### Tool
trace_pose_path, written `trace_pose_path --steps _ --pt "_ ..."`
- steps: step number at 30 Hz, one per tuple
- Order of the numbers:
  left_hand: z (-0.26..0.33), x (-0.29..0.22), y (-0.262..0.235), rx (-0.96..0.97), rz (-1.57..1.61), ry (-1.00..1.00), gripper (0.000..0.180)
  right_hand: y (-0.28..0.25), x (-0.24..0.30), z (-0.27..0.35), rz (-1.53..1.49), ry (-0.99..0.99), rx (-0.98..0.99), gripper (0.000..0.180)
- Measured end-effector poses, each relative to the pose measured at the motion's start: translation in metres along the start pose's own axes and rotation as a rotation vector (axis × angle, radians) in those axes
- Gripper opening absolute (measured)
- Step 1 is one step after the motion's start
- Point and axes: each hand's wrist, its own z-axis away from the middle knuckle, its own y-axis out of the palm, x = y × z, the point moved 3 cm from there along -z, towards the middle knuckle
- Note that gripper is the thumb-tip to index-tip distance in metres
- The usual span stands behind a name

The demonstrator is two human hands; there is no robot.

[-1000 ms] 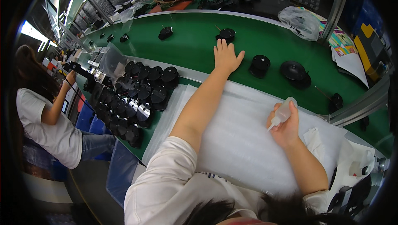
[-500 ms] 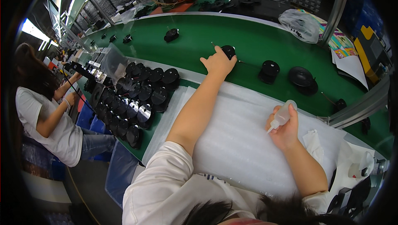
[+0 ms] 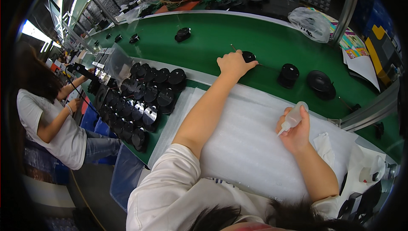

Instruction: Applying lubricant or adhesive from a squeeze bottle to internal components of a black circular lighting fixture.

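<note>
My left hand (image 3: 234, 66) reaches over the green belt. Its thumb and fingers close around a small round black part (image 3: 249, 56), partly hidden by the hand. A thin rod sticks up beyond the fingers. A translucent squeeze bottle (image 3: 296, 114) with a thin pointed nozzle lies tilted in my right hand (image 3: 298, 134), the tip aimed down and left, above the white foam sheet (image 3: 250, 141). To the right of my left hand, a black drum-shaped part (image 3: 289, 76) and a larger black round part (image 3: 321, 83) rest on the belt.
Several rows of black round parts (image 3: 149, 95) stand on the left of the bench. A person (image 3: 51, 124) works at far left; another's arm shows at the back. A metal post (image 3: 365, 111) rises at right, near a plastic bag (image 3: 310, 24) and a crumpled white cloth (image 3: 324, 148).
The parts on the belt have shifted right. My left hand has moved right along with the part it grips. The right hand and bottle sit slightly further right in the picture.
</note>
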Motion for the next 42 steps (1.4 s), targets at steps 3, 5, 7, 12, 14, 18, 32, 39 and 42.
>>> trace_pose_path --steps 3,5,7,12,14,18,32,39,42 --pt "0.002 -0.004 -0.001 -0.001 0.039 0.001 0.064 0.001 0.001 0.001 -0.012 0.015 -0.006 0.043" --pt "0.003 -0.006 -0.001 0.006 0.065 -0.008 0.064 0.001 0.001 0.001 -0.013 0.016 -0.012 0.043" --pt "0.005 -0.006 -0.001 -0.004 0.106 0.008 0.065 0.001 0.001 0.0 -0.012 0.02 -0.016 0.043" --pt "0.005 -0.006 -0.002 -0.006 0.121 0.01 0.066 0.0 0.0 0.0 -0.021 0.025 -0.014 0.044" --pt "0.004 -0.006 -0.002 -0.007 0.151 0.006 0.066 -0.001 0.0 0.0 -0.015 0.02 -0.006 0.044" --pt "0.004 -0.001 0.0 -0.116 0.204 0.028 0.061 0.0 0.0 0.0 -0.01 0.032 -0.031 0.044" --pt "0.003 -0.004 -0.002 -0.336 0.399 0.175 0.064 0.0 0.001 -0.001 0.003 0.024 -0.018 0.044" --pt "0.015 -0.013 -0.017 -0.441 0.568 0.355 0.065 0.003 0.001 0.003 0.019 -0.041 0.013 0.043" --pt "0.031 -0.024 -0.044 -0.525 0.726 0.447 0.066 0.003 0.004 0.008 0.064 -0.126 0.075 0.043"
